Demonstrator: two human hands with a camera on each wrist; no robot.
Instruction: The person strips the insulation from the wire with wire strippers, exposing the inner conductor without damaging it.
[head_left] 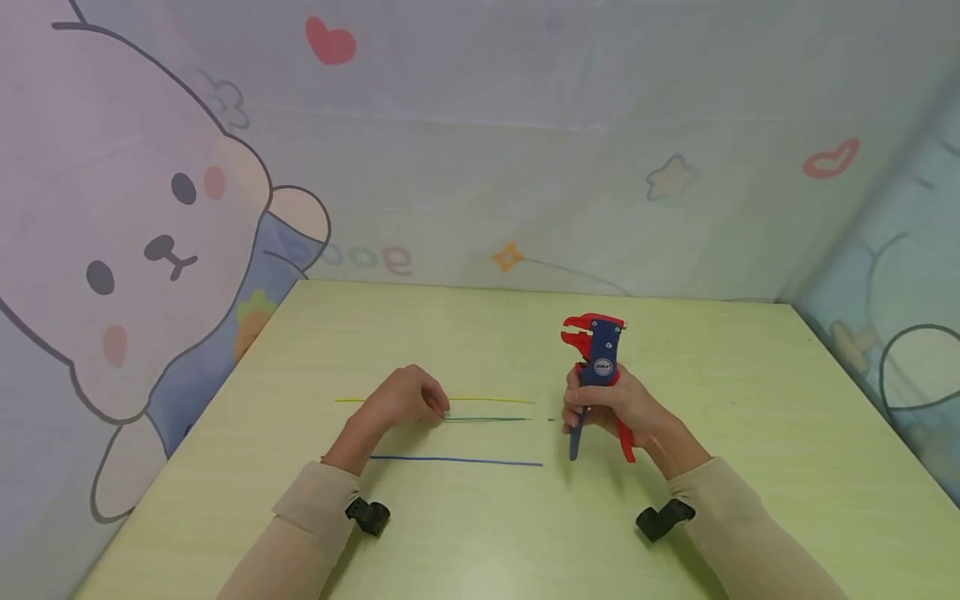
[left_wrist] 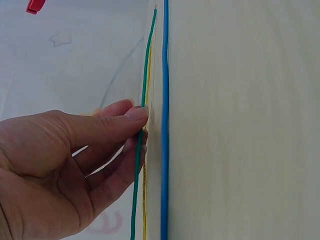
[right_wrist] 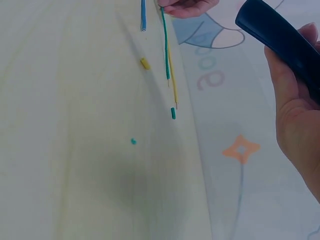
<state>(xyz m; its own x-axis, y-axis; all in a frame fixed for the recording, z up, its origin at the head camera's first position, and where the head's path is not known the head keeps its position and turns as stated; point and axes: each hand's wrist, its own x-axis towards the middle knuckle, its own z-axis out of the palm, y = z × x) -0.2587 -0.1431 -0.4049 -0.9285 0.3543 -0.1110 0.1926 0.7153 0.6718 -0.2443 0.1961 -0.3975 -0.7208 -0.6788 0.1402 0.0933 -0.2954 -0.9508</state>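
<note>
My left hand [head_left: 405, 396] pinches a green wire [left_wrist: 136, 185] between thumb and fingertips, close over the table. Bare strands show at that wire's right end. A yellow wire [head_left: 487, 399] lies behind it, its right end also bare in the right wrist view. Nearer to me runs a blue wire [head_left: 457, 459], covered right up to its right end. My right hand [head_left: 611, 404] grips a red and blue wire stripper [head_left: 603, 346] by its handles, held upright with its jaws apart and facing left. In the right wrist view only a dark blue handle [right_wrist: 272, 30] of it shows.
Cut-off insulation lies about the wire ends: a green piece [right_wrist: 173, 113], a yellow piece [right_wrist: 145, 63] and a tiny green bit [right_wrist: 133, 141]. The pale wooden table [head_left: 480, 533] ends at a printed cloth backdrop [head_left: 465, 167] behind and at both sides.
</note>
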